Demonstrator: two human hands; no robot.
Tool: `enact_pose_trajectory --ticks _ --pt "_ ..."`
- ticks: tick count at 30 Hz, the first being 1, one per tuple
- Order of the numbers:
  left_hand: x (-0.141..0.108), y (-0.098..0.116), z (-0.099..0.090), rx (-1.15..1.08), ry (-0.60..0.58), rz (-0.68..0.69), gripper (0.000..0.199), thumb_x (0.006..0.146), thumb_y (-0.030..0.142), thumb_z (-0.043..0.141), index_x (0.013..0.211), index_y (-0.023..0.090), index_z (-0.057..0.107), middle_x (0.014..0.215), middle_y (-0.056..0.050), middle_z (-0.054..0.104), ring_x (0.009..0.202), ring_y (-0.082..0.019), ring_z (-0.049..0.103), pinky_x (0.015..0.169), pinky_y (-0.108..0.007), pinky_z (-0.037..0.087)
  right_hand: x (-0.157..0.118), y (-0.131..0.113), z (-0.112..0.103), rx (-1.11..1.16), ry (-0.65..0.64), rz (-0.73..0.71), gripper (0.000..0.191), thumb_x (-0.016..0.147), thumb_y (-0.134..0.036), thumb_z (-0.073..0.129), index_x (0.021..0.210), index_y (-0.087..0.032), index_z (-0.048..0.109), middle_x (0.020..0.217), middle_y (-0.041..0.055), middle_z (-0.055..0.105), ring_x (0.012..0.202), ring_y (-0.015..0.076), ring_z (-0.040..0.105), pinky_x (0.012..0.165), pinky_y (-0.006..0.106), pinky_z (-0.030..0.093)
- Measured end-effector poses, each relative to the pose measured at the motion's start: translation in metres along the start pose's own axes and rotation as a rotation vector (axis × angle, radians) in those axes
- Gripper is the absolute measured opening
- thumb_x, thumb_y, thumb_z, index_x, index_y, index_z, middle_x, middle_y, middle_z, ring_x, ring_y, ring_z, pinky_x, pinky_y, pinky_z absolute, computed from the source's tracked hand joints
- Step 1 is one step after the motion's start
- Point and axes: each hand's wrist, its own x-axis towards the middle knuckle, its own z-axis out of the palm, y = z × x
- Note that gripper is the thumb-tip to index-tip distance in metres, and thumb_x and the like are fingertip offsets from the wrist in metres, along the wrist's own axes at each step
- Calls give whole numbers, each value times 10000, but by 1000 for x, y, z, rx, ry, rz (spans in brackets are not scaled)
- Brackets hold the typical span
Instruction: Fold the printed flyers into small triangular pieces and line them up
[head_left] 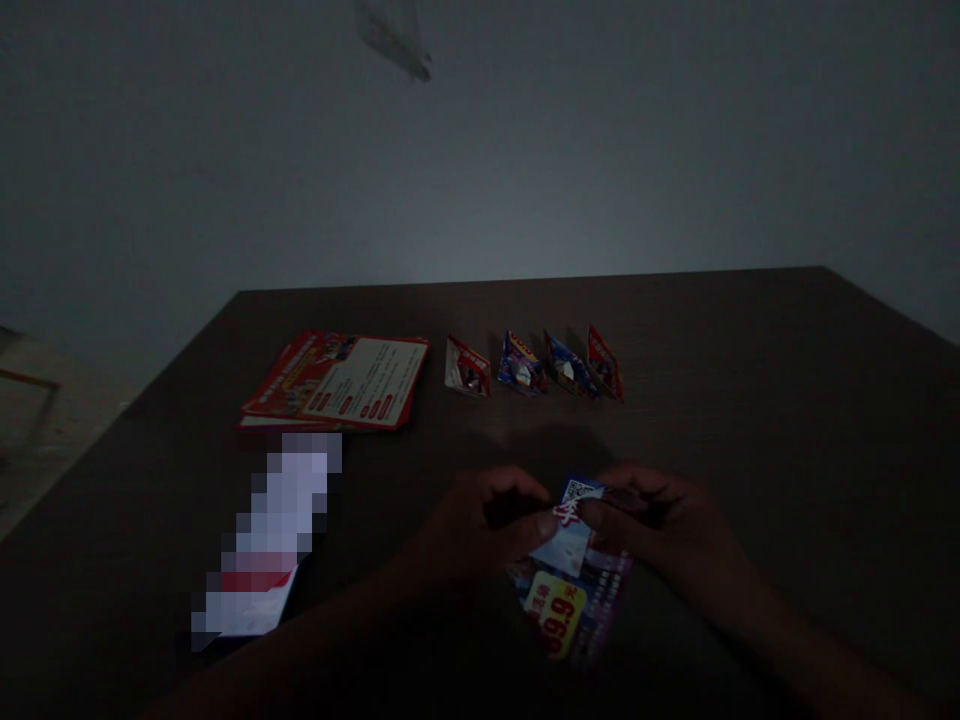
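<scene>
A printed paper sheet (577, 590) with a yellow price patch and a QR code is held near the table's front, partly folded at its top. My left hand (487, 520) pinches its upper left part, with the thumb on top. On the upper right part, my right hand (664, 520) has its thumb pressed down close to the other thumb. Beyond the hands stand several folded paper pieces in a row, among them a red and white one (468, 368), a blue one (522, 364) and a red one (604, 364).
A stack of red and white leaflets (360, 385) lies on the left of the dark table (712, 340). Nearer, a lit, pixelated phone-like screen (270, 540) lies beside my left forearm. A pale wall (525, 150) rises behind the table.
</scene>
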Motion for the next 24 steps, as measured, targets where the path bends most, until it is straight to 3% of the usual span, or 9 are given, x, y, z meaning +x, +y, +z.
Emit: enact_pose_trajectory --ticks 6,16,24 --pt "0 -4 9 33 127 -16 160 786 315 623 795 156 618 629 31 581 491 -84 534 424 -173 463 2 3 7 -38 -64 16 210 634 -293 804 732 -160 675 609 -15 665 533 107 590 503 205 484" --pt "2 -1 10 80 188 -45 180 766 334 630 798 158 649 600 27 592 429 -74 504 373 -158 401 3 2 3 -83 -106 -35 163 758 -343 706 774 -184 673 613 3 692 555 132 632 552 240 517" --pt "3 2 6 221 206 90 134 768 251 615 803 155 702 743 -14 694 662 -128 614 588 -203 445 3 2 5 -73 -73 -39 185 722 -355 732 752 -185 666 630 -1 685 567 143 637 545 247 513"
